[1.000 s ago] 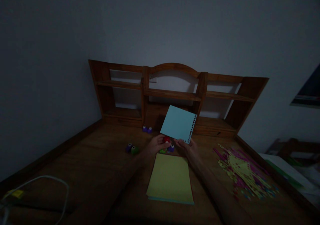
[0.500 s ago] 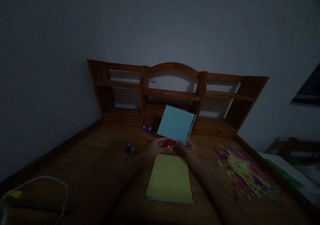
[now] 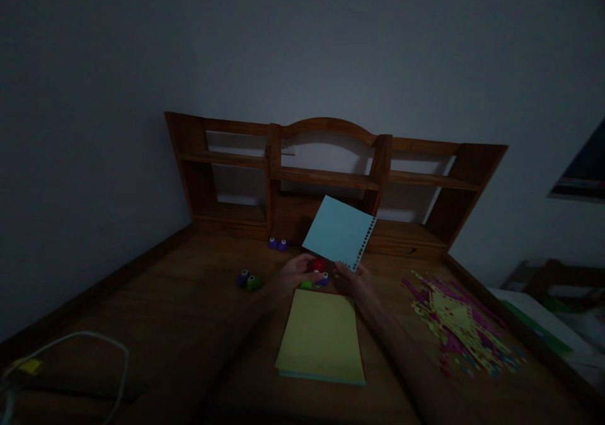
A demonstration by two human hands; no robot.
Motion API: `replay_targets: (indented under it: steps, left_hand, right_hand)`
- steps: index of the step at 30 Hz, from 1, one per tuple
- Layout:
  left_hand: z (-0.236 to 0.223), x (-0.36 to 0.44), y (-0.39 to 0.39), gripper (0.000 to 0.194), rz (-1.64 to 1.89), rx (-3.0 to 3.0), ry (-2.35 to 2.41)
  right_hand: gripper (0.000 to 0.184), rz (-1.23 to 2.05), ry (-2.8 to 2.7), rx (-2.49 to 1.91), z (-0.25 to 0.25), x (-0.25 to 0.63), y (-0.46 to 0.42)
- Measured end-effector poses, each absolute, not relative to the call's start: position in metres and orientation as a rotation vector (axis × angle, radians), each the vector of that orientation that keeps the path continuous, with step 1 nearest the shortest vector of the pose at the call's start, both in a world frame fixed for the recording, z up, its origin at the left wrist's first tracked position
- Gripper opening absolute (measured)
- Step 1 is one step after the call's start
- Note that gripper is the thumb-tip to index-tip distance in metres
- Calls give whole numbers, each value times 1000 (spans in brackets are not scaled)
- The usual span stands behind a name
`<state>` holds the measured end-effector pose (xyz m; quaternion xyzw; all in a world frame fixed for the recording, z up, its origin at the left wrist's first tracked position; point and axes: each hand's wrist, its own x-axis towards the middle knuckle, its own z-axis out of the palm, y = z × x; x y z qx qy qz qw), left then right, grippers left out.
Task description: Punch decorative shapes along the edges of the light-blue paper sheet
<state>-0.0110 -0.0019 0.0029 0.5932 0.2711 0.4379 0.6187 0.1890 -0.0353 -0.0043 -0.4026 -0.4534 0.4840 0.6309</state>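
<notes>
1. Paper (image 3: 339, 231), light blue and tilted, rises above the desk (image 3: 189, 299) in front of the wooden shelf unit (image 3: 326, 176); small punched shapes run down its right edge and begin along its lower edge near the right corner.
2. The right hand (image 3: 353, 280) grasps it by that lower right corner, thumb on the near face.
3. The left hand (image 3: 297, 272) has its fingers and thumb around a small red object (image 3: 318, 265), just below the sheet's lower edge; whether the two touch, I cannot tell.
4. Right by the left hand, a bright green piece (image 3: 306, 284) and a purple piece (image 3: 324, 279) show, partly hidden.
5. Between the forearms lies a stack of yellow sheets (image 3: 321, 337), with a blue edge showing underneath.
6. Left of the hands sit a purple and green pair (image 3: 249, 280); farther back, near the shelf unit, is a purple pair (image 3: 278, 244).
7. On the right side, pink and yellow punched strips (image 3: 456, 318) lie in a loose heap.
8. A white cable (image 3: 123, 349) curves at the near left, beside a yellow item (image 3: 31, 366).
</notes>
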Motion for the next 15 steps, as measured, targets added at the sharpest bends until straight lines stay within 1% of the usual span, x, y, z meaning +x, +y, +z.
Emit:
replay_targets:
  steps: [4,8,11,15]
  left_hand:
    - [5,-8,-6,45,1064,1294,654]
    - [11,-6,-14,47,1061,1232,570]
    - [17,-8,-20,39,972,1220,503]
    - [22,-9,-22,27,935,1148,538]
  right_hand:
    - [32,1150,-938,-901,-7,190,-32]
    - [34,1165,-910,-903,-8,190,-30]
    - [33,1166,-958,-898,-7,189,-32]
    - [36,1120,-1081,-959,-3,186,-37]
